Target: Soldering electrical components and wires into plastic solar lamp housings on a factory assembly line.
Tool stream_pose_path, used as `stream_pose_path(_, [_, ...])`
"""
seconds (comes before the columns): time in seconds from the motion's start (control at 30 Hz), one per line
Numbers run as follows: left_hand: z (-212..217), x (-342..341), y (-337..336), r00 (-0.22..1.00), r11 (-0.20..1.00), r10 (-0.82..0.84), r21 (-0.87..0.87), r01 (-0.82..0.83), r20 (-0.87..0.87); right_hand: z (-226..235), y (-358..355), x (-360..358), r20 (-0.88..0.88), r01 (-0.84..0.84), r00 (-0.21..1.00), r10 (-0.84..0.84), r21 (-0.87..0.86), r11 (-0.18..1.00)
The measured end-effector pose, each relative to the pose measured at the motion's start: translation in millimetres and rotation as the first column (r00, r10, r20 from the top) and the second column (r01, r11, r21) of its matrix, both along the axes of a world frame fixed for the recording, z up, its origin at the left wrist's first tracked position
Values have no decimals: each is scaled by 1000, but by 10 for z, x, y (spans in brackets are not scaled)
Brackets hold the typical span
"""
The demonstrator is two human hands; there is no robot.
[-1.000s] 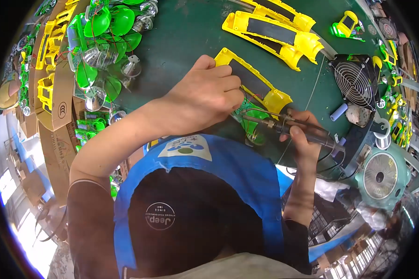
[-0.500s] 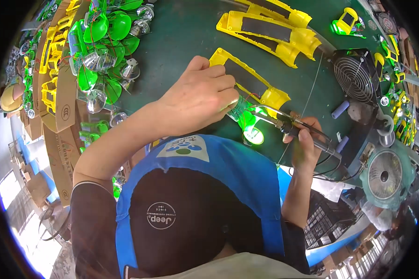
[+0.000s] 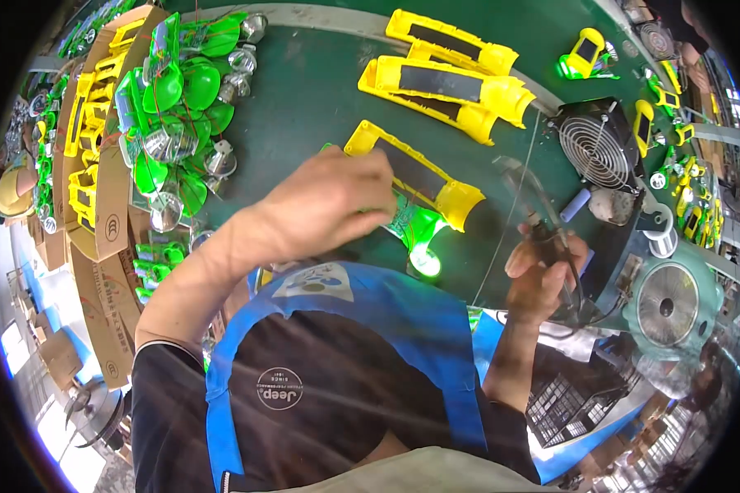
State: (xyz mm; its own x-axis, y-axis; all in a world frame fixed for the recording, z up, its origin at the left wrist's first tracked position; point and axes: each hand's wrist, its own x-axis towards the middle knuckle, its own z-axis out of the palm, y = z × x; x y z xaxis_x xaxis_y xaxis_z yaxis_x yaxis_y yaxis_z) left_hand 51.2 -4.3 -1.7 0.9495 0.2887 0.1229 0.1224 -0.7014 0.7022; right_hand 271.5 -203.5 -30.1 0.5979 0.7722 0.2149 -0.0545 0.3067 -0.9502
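On the table [image 3: 300, 123], a heap of lamps [image 3: 181, 115] lies at the left, right of a cardboard box [image 3: 115, 209] with frames [image 3: 78, 131] in it. In the middle, one lamp [image 3: 418, 223] is beside the left hand [image 3: 337, 197], before a casing [image 3: 415, 174]; more casings [image 3: 444, 82] overlap behind. Right of it, a soldering iron [image 3: 538, 220] is in the right hand [image 3: 543, 275]. Farther right are a square fan [image 3: 596, 152], a spool [image 3: 662, 240] and, nearer the person, a round fan [image 3: 670, 308].

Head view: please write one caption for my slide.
At a green table, the left hand holds a glowing green lamp part; the right hand holds a blurred tool.
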Motion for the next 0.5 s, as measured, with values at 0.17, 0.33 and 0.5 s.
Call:
stream_pose_path(0.17, [-51,294,228,991,945,132,299,-134,25,117,537,84,359,103,928,-100,9,995])
stream_pose_path(0.33, [-98,172,265,973,844,13,519,-134,230,-262,1056,382,656,55,755,-20,-33,998])
stream_pose_path(0.5, [-44,-357,28,1000,922,6,386,-5,-2,-316,1280,545,888,134,455,-64,3,991])
